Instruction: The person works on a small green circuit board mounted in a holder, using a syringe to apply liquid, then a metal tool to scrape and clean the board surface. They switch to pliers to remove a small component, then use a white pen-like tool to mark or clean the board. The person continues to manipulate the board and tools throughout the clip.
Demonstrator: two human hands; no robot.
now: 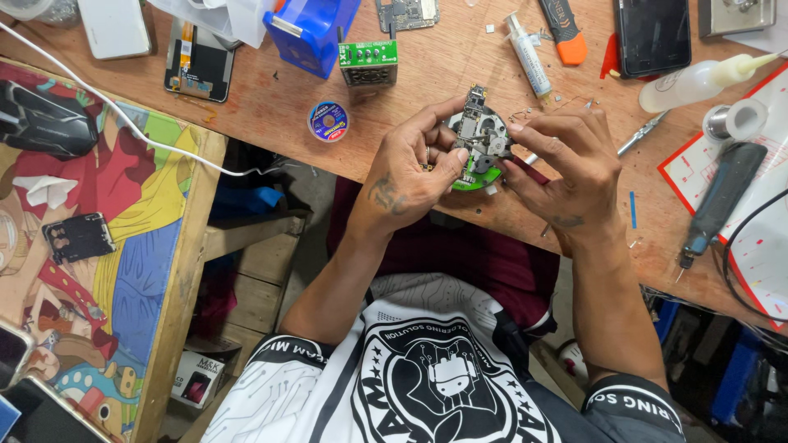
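Note:
A small grey circuit board [480, 131] with metal shields is held upright over the near edge of the wooden workbench [271, 107]. My left hand [410, 168] grips it from the left with thumb and fingers. My right hand [562, 164] pinches its right side. A green round part [474, 180] shows just beneath the board, between my hands.
On the bench lie a syringe [527, 53], an orange-handled knife [565, 33], a black phone [653, 34], a squeeze bottle [706, 78], a solder wick reel [328, 121], a green module [368, 61] and a blue bin [308, 33]. A colourful printed table [115, 246] stands left.

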